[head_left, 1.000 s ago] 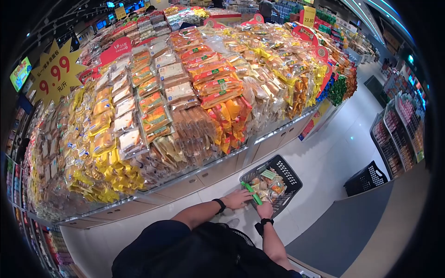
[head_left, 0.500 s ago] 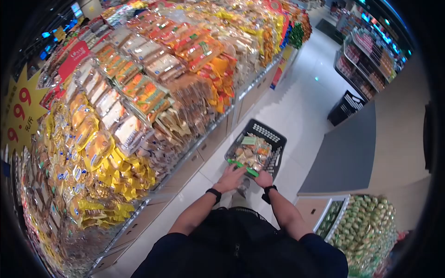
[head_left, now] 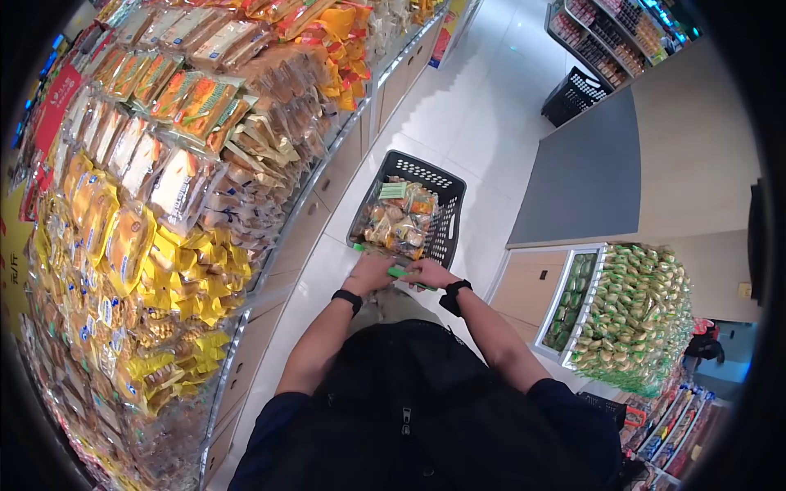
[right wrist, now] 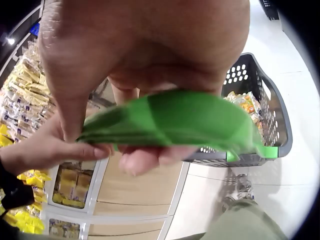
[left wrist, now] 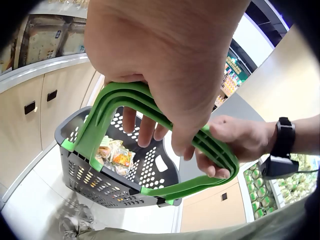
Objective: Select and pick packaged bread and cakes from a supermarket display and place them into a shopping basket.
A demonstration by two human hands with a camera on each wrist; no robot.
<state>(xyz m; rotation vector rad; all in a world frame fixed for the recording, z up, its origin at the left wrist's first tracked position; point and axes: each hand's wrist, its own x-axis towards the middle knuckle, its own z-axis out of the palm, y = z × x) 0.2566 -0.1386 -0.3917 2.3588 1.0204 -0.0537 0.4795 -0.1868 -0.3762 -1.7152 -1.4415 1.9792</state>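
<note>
A black shopping basket [head_left: 449,182] with a perforated wall is in front of the person's legs. Several clear-wrapped food packs [head_left: 407,233] lie in it, one with a pale green label [head_left: 393,191]. Its raised green handle [left wrist: 172,122] is gripped by both hands. The left hand [head_left: 372,272] has its fingers curled round the handle on the side toward the bread display. Farther along, the right hand [head_left: 430,273] holds the same handle. In the right wrist view the handle is blurred under the right palm, and the left hand [right wrist: 55,142] is close beside it.
A tall sloping display of packaged bread [head_left: 115,245] runs along the left above wooden cabinets [head_left: 274,282]. At right stands a heap of green packs [head_left: 630,315]. Farther off on the pale floor is another black basket [head_left: 575,96], near shelves [head_left: 602,37].
The head view has turned, so the bread display shifts left and the green packs come into view at right. Both hands stay at the handle, with the basket now higher and further left in view.
</note>
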